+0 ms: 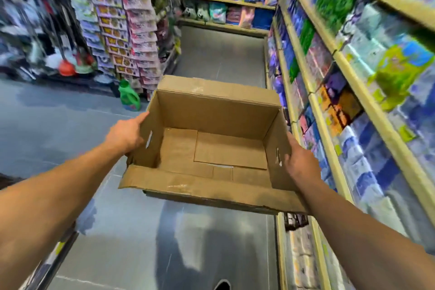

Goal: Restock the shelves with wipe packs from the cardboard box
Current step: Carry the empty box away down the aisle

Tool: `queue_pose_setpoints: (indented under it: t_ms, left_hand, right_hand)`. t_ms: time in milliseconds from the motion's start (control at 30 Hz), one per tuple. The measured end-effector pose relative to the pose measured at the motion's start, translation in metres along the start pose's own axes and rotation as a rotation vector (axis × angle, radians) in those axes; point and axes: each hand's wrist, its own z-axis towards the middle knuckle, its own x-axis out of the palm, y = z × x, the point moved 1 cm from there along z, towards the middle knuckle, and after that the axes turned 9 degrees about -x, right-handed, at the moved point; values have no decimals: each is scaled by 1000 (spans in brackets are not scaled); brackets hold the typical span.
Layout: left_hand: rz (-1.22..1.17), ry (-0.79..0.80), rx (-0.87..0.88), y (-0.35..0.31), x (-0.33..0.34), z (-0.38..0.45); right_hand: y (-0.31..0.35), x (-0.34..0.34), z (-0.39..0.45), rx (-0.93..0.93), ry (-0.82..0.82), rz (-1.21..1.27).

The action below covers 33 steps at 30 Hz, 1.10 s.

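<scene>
1 cardboard box (pixel 211 143) hangs in the air between the 2 hands, carried above the aisle floor (pixel 58 129). It is open at the top, its flaps folded out at the near and far edges, and nothing lies inside but the bare bottom panels. Its long axis runs crosswise from one hand to the other, its open mouth faces upward, and the whole box tips a little, the near edge lower. Each short end wall has 1 cut handle slot.

The left hand (pixel 126 133) is clamped on the left end wall, fingers stretched along the outside up to the rim. The right hand (pixel 300 162) grips the right end wall beside its slot, fingers curled round the edge.

Just beyond the right hand run the shelves (pixel 329 106), several yellow-edged tiers packed with wipe packs (pixel 367 172) in blue, green, purple and white; they blur together too much to count, and no writing on them can be read. Past the left hand, on the floor, stands 1 green jug (pixel 129 97) at the foot of a rack of hanging cards (pixel 122 30), their print equally unreadable.
</scene>
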Motion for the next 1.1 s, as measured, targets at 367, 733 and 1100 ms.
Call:
queue_pose_setpoints:
  t_ms: [367,733,1100]
  left_hand:
    - [-8,-49,5,-115,-41,260]
    - [-26,-62,137,-217,-113,550]
    - [21,-116,123,-380,-117,777]
  right_hand:
    - [21,-11,292,-14,-25,-77]
    - [69,-10,574,51,-68,-80]
    - [2,19,852,82,-75,-39]
